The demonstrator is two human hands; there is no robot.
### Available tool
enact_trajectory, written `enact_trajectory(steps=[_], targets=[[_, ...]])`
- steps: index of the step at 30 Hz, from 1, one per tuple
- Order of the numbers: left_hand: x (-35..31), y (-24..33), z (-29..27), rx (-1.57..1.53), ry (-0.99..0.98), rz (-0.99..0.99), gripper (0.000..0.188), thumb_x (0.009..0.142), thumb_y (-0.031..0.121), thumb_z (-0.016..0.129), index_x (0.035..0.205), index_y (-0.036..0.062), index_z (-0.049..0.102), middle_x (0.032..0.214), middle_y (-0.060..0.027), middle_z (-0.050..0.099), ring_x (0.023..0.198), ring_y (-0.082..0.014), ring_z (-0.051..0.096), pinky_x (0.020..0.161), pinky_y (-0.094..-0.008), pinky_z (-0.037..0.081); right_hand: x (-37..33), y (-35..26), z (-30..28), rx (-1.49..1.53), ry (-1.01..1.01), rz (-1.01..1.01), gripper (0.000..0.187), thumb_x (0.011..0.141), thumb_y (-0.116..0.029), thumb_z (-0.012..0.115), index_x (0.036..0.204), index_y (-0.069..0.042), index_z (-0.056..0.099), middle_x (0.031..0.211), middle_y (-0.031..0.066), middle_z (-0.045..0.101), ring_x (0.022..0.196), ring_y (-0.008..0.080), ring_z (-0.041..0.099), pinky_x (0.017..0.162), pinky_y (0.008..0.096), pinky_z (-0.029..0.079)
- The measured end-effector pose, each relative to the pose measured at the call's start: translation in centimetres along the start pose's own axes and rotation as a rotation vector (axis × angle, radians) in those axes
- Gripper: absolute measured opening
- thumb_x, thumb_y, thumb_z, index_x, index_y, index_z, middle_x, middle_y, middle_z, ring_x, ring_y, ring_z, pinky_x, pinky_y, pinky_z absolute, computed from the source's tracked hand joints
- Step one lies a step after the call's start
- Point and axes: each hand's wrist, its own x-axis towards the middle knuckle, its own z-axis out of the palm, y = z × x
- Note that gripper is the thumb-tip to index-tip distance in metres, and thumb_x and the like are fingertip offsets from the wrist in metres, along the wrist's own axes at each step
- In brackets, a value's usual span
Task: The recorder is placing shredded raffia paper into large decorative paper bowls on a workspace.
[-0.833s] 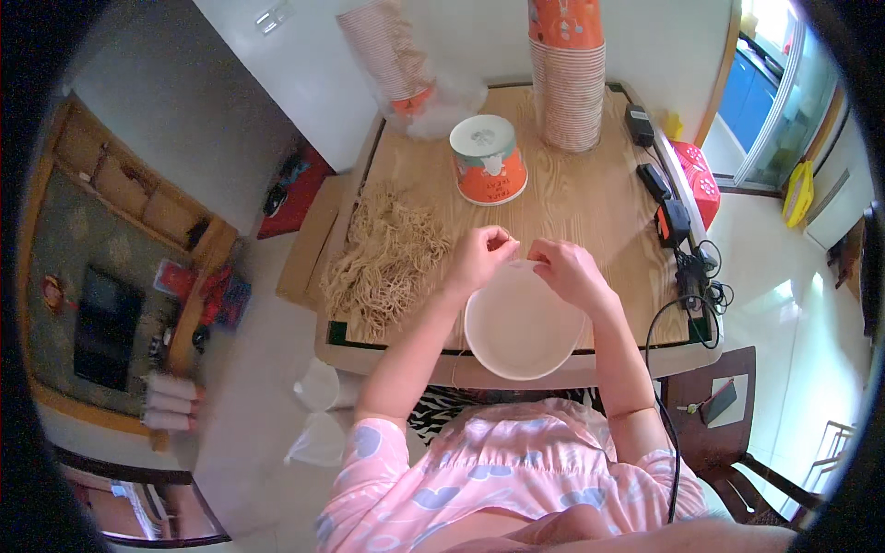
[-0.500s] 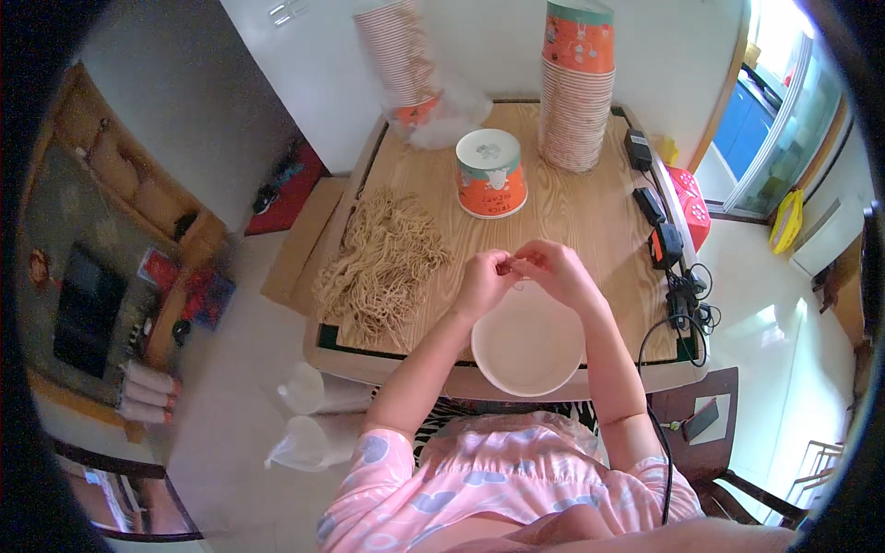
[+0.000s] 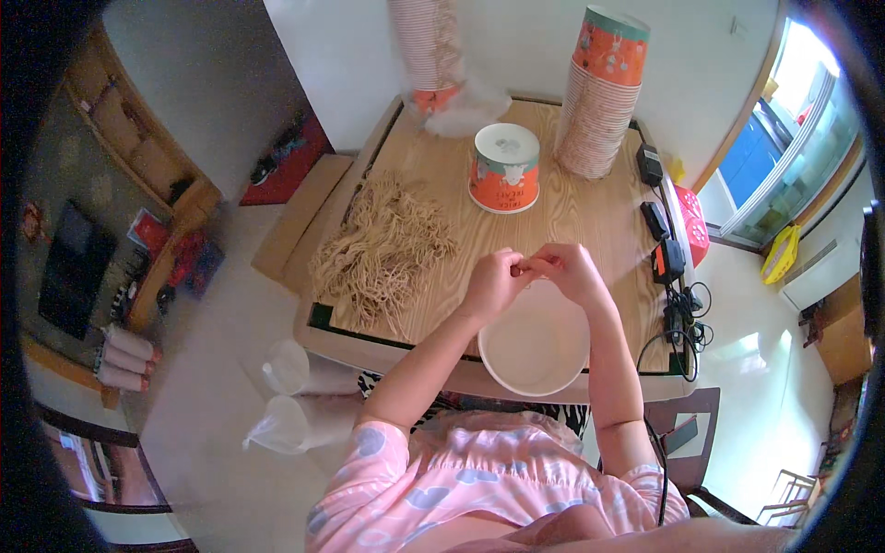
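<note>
Over the far rim of a round white-lined paper bucket (image 3: 535, 348), my two hands meet with fingertips pinched together. My left hand (image 3: 491, 284) and my right hand (image 3: 573, 275) are both closed; whatever lies between their fingers is too small to make out. The bucket has its mouth up at the table's near edge, between my forearms. To the left lies a loose pile of beige twisted cords (image 3: 383, 244). Beyond my hands, an orange and green printed paper bucket (image 3: 504, 180) stands upside down.
A tall stack of nested buckets (image 3: 595, 120) stands at the far right, another stack (image 3: 429, 46) with clear plastic at the far left. Black adapters and cables (image 3: 678, 304) line the table's right edge. A chair (image 3: 687, 433) stands at the near right.
My view has shifted slightly, so the stacks appear further right. My hands stay together at the bucket's far rim, with the fingers slightly rearranged.
</note>
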Motion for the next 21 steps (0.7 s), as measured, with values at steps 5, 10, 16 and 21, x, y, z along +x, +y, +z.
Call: enact_trajectory(steps=[5,10,16,21], targets=[[-0.2,-0.3,0.1,-0.058,-0.003,-0.026,0.021,0.075,0.019,0.073,0.074,0.0004,0.065,0.068,-0.0110,0.060,0.060,-0.0243,0.060,0.057,-0.0349,0.046,0.0,0.4,0.1,0.068,0.033,-0.054,0.012,0.081,-0.012,0.068,0.084,0.000,0.068,0.073,0.0070,0.067,0.066,0.0116,0.059,0.062,0.0293,0.049],[-0.5,0.2,0.0,-0.084,-0.001,-0.064,0.018,0.075,0.016,0.073,0.074,0.0002,0.064,0.069,-0.0112,0.061,0.060,-0.0237,0.061,0.057,-0.0344,0.047,0.1,0.6,0.2,0.139,0.165,-0.068,0.011,0.083,-0.010,0.065,0.082,0.000,0.066,0.068,0.0035,0.063,0.064,0.0092,0.055,0.060,0.0265,0.047],[-0.7,0.6,0.0,-0.068,-0.013,-0.055,0.017,0.075,0.014,0.072,0.072,0.0006,0.062,0.069,-0.0117,0.061,0.061,-0.0244,0.061,0.058,-0.0349,0.048,0.6,1.2,-0.2,0.326,0.199,-0.057,0.024,0.089,-0.021,0.062,0.077,0.000,0.059,0.062,0.0019,0.054,0.060,0.0088,0.049,0.056,0.0262,0.043],[-1.0,1.3,-0.3,0.046,-0.002,-0.026,0.015,0.076,0.013,0.070,0.072,0.0015,0.061,0.071,-0.0113,0.061,0.064,-0.0264,0.062,0.059,-0.0373,0.048,0.3,-1.4,-1.1,-0.106,-0.094,0.313,0.046,0.093,-0.042,0.052,0.078,0.001,0.059,0.064,0.0091,0.056,0.061,0.0151,0.054,0.058,0.0343,0.045]])
